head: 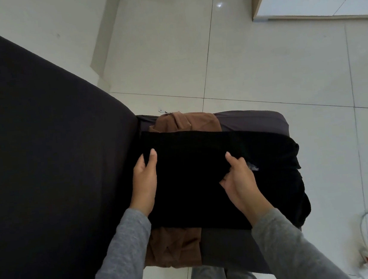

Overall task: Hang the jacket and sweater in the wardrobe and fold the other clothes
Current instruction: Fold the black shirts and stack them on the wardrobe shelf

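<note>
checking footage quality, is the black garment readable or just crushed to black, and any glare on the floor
Head view: the black garment is crushed to near-uniform black, its folds barely readable; head view again, two bright glare spots sit on the floor tiles near the top, another at lower right; the wide-angle lens bends the tile joints.

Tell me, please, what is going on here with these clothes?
A person in grey sleeves is folding a black garment on a dark padded stool beside a large dark upholstered surface. The left hand holds the garment's left edge, thumb on top, while the right hand pinches the cloth nearer the middle. A brown garment lies underneath, showing at both ends.
</note>
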A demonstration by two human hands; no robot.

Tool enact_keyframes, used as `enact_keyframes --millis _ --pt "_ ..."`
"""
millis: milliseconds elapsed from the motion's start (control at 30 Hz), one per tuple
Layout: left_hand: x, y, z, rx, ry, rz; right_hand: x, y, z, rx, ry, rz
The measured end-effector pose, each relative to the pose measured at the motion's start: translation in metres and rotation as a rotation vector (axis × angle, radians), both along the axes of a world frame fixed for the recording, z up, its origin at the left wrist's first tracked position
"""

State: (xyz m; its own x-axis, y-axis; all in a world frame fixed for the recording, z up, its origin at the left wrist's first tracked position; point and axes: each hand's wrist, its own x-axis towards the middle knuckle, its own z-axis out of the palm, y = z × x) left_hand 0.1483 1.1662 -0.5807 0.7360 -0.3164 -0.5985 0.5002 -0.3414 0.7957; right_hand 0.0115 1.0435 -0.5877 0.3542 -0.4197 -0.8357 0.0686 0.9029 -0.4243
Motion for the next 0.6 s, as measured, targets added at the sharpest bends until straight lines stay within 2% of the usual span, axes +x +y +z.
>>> enact_keyframes --millis 67,200,300,467,600 --pt "-0.009 0.004 0.001 0.036 -0.064 0.027 -0.001 0.011 -0.003 -0.062 0.020 0.068" --pt "-0.026 0.015 0.000 0.082 -0.197 0.004 -0.011 0.034 -0.009 -0.208 0.207 0.166" --pt "-0.036 0.023 -0.003 0.099 -0.238 0.005 -0.022 0.050 -0.010 -0.258 0.273 0.196" --pt "-0.049 0.039 -0.010 0.172 -0.110 0.027 -0.038 0.067 -0.011 -0.294 0.255 0.267" --pt "-0.056 0.055 -0.006 0.105 0.079 -0.067 -0.054 0.072 -0.008 -0.379 0.137 0.403"
